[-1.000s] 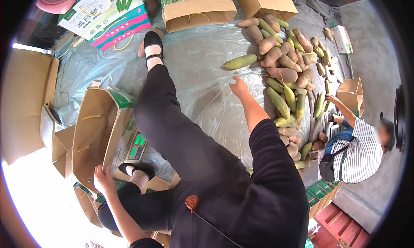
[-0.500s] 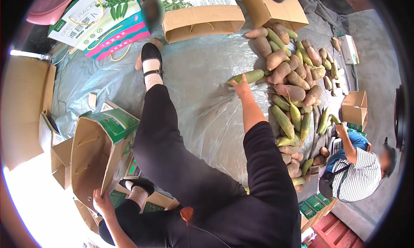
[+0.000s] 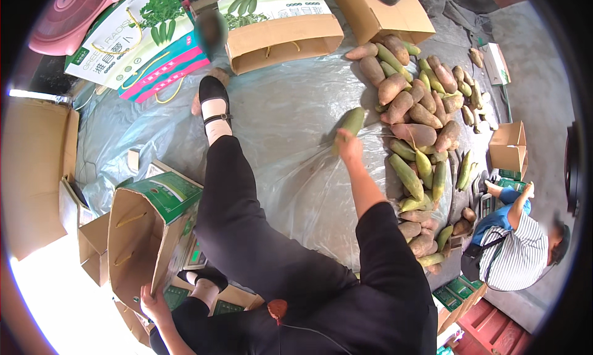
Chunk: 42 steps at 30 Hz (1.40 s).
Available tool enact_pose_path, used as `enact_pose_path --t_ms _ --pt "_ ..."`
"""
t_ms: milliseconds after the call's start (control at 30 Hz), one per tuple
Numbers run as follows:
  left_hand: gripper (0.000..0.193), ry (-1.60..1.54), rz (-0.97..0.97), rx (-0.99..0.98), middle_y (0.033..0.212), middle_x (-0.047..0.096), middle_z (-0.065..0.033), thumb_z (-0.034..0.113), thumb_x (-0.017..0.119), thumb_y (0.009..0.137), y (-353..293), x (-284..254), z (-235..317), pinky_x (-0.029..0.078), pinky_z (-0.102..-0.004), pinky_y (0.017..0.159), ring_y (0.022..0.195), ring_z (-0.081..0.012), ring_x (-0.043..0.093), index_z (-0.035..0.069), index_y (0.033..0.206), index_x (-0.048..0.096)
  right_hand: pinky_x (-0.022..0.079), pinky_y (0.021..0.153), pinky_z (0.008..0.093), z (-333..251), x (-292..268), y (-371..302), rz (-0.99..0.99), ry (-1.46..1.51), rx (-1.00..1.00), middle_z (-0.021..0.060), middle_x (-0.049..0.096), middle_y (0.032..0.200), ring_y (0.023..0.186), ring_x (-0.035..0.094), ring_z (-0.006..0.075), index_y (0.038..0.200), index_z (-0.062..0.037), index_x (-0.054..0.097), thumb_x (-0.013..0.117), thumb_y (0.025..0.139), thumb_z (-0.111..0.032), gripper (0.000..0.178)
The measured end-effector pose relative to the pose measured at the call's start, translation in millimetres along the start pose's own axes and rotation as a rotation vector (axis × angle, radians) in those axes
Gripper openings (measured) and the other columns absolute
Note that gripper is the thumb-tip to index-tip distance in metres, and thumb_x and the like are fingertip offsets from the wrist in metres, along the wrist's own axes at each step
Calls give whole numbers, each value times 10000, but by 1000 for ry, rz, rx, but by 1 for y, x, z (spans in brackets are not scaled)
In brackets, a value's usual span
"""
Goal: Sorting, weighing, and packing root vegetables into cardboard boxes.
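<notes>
My right hand reaches forward over the grey plastic sheet and closes on the near end of a long green vegetable, at the left edge of the pile. My left hand is low at my left side, its fingers gripping the rim of an open cardboard box with a green printed flap. My legs in black trousers stretch out between the two hands, one black shoe resting on the sheet.
A heap of pinkish-brown and green vegetables lies to the right. Printed cardboard boxes stand at the far side, flat cartons on the left. A person in a striped shirt crouches at the right near a small open box.
My right hand has gone from open over the sheet to closed on the green vegetable. My left hand stays on the box rim.
</notes>
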<state>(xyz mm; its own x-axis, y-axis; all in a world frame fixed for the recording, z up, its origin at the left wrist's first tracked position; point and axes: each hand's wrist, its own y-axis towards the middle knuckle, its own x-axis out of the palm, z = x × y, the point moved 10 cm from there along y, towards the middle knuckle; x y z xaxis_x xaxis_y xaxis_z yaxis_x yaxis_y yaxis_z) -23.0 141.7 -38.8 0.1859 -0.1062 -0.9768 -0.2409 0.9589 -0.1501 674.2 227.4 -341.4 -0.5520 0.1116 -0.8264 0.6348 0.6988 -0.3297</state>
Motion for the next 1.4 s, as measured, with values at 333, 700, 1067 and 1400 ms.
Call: enact_pose_path --t_ms 333,700,1067,1400 --pt "232 -36 101 88 881 601 -135 1 615 716 0 1 9 464 -368 706 813 -333 591 23 946 601 451 853 401 49 -1 -129 244 -16 -108 153 571 1087 965 551 343 993 -216 676 684 681 -95 335" --pt "137 -4 -27 14 866 594 -107 105 585 750 12 -2 35 464 -391 714 828 -331 579 70 879 611 503 702 362 96 41 -82 -160 482 262 95 607 913 823 595 199 1112 -5 498 747 647 4 527" --pt "102 -86 80 14 861 637 -52 143 594 772 -2 -13 17 484 -355 737 835 -263 607 89 828 659 452 785 276 -167 -58 -110 -450 415 -350 71 589 1031 903 551 146 1246 -14 481 689 683 -21 601" --pt "89 -16 53 23 825 615 -60 139 593 758 -6 -16 11 482 -369 714 827 -263 601 100 819 647 434 898 319 -481 -112 -320 -607 219 -1383 91 569 1145 1069 540 208 1235 -46 496 698 635 -10 634"
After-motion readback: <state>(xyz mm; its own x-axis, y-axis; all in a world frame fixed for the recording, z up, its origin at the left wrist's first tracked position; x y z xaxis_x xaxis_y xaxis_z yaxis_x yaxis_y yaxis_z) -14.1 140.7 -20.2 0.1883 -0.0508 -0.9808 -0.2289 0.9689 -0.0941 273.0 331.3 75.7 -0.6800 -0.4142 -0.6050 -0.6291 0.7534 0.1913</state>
